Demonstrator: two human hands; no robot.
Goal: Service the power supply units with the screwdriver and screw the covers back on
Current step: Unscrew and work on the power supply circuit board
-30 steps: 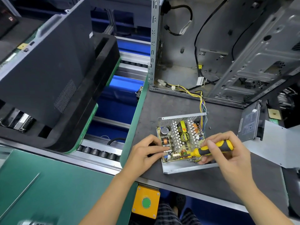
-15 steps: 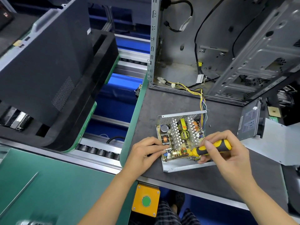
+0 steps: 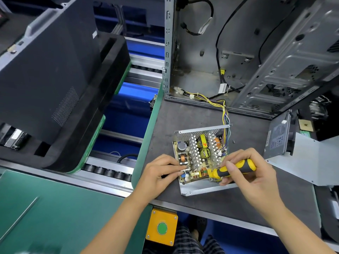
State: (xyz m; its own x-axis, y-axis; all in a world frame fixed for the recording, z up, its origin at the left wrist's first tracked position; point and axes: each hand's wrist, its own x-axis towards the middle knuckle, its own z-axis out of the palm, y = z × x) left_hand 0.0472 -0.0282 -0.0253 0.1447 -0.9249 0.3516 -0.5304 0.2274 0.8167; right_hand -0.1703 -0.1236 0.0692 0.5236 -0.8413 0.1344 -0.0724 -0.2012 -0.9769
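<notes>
An open power supply unit (image 3: 200,153) lies on the dark grey bench, its circuit board, heat sinks and coils exposed. My right hand (image 3: 251,173) grips a yellow and black screwdriver (image 3: 233,168); its shaft lies low across the board's near edge, tip pointing left. My left hand (image 3: 161,173) pinches a small metal part at the board's left near corner. A second, closed power supply unit (image 3: 278,138) stands on edge at the right. A loose screw (image 3: 233,141) lies just right of the open unit.
An empty computer case (image 3: 247,52) stands open behind the unit, yellow wires (image 3: 223,109) running from it. A metal cover (image 3: 315,162) lies at right. A roller conveyor (image 3: 110,171) and a black monitor in foam (image 3: 55,79) are at left. A yellow button box (image 3: 162,227) hangs below the bench.
The screwdriver's handle has shifted slightly in my right hand; my left hand stays pinched at the board's corner. The view has drifted a little.
</notes>
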